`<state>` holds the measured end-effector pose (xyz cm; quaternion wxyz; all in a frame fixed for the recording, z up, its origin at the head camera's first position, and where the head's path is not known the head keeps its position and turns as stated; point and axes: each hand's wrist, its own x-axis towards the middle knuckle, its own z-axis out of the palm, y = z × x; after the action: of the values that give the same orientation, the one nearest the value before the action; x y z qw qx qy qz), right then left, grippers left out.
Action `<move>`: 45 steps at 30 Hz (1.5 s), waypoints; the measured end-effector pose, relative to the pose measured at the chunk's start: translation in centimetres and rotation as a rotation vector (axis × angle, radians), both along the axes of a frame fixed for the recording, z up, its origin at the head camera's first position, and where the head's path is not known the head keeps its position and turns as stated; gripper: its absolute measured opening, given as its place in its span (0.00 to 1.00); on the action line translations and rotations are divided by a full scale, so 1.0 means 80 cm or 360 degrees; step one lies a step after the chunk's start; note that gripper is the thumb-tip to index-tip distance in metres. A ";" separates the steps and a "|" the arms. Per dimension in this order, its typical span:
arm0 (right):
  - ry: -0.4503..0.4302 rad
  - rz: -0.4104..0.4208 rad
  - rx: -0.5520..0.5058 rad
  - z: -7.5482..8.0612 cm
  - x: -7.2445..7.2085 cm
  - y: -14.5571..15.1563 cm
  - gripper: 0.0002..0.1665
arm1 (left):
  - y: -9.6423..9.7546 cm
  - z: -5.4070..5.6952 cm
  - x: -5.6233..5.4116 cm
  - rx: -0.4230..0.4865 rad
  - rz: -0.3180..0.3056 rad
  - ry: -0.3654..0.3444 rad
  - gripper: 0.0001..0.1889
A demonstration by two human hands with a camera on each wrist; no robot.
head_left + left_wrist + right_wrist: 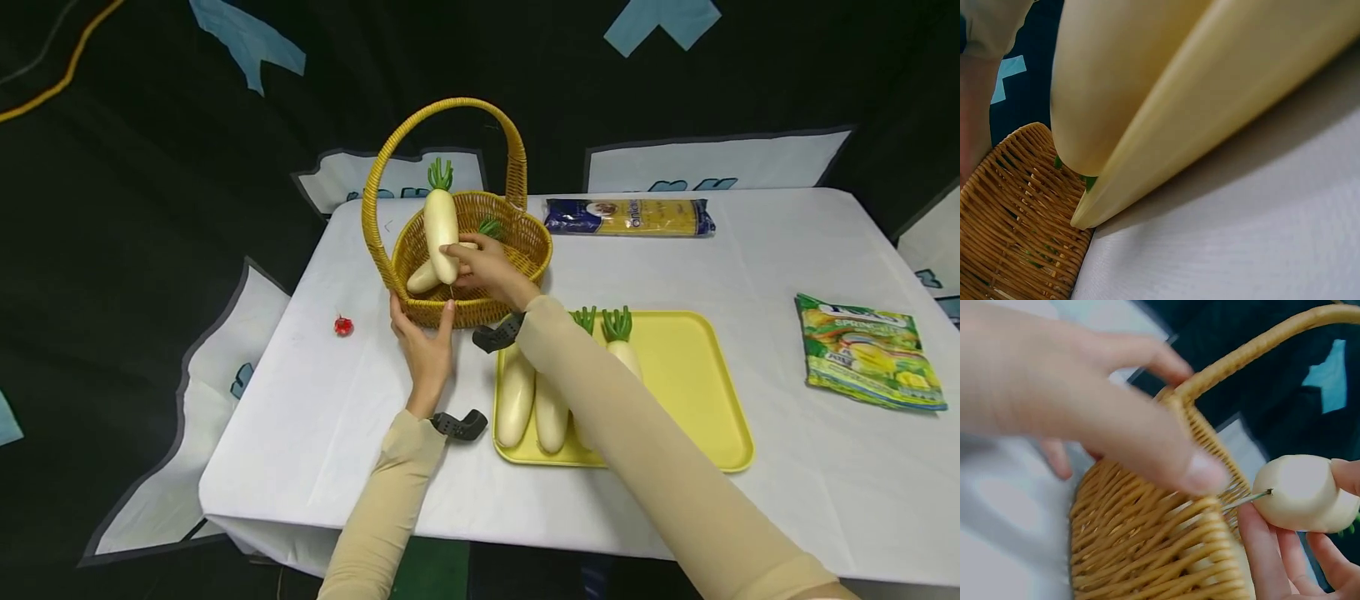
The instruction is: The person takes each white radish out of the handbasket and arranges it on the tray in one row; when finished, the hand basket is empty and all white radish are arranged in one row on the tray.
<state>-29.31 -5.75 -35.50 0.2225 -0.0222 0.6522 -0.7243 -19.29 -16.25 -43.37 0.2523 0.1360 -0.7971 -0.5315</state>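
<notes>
My right hand (487, 268) grips a white radish (441, 225) with green leaf stubs, holding it leaves up over a wicker basket (472, 315). In the right wrist view the thin root tip of this radish (1304, 490) points toward the basket's rim. Another white radish (423, 277) lies inside the basket, partly covered by the held one. My left hand (426, 354) rests against the basket's near left side. Its thumb (1204, 475) lies at the rim, and a finger reaches the foot of the handle (1247, 356).
Right of the basket, several white radishes (516, 404) lie on a yellow tray (690, 375), partly hidden by my right sleeve. A pasta packet (630, 217) lies at the back. There is a green bag (870, 354) far right and a small red object (343, 326) at left.
</notes>
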 end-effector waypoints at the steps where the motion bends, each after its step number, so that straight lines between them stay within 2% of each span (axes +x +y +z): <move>1: -0.0002 -0.0013 -0.0023 0.001 0.001 0.003 0.34 | 0.000 0.000 0.000 0.0001 -0.0002 0.0006 0.49; 7: 0.0075 0.0010 -0.0072 0.014 0.016 0.030 0.31 | 0.000 -0.002 0.000 0.0003 -0.0023 0.0026 0.49; 17: 0.0274 0.0052 -0.0088 0.039 0.057 0.096 0.33 | 0.002 -0.003 -0.002 0.0030 -0.0033 0.0015 0.48; 25: 0.0402 0.0011 -0.0044 0.041 0.093 0.151 0.31 | 0.002 -0.006 -0.004 0.0033 -0.0038 0.0022 0.48; 31: 0.0438 -0.0031 0.0064 0.034 0.125 0.201 0.31 | 0.002 -0.003 -0.005 0.0030 -0.0039 0.0060 0.48; 35: 0.0420 -0.0088 0.0234 0.024 0.147 0.234 0.33 | 0.000 -0.004 -0.006 0.0046 -0.0055 0.0080 0.48; 41: 0.0340 -0.0162 0.0468 0.004 0.177 0.277 0.33 | 0.001 -0.005 -0.010 0.0084 -0.0115 0.0106 0.47; 45: 0.0267 -0.0184 0.0594 -0.012 0.194 0.298 0.36 | 0.005 0.003 -0.006 0.0118 -0.0144 0.0130 0.46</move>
<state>-13.80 18.08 -36.49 0.1257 -0.0033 0.7914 -0.5983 -19.75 -15.85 -43.16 0.2552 0.0873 -0.7711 -0.5767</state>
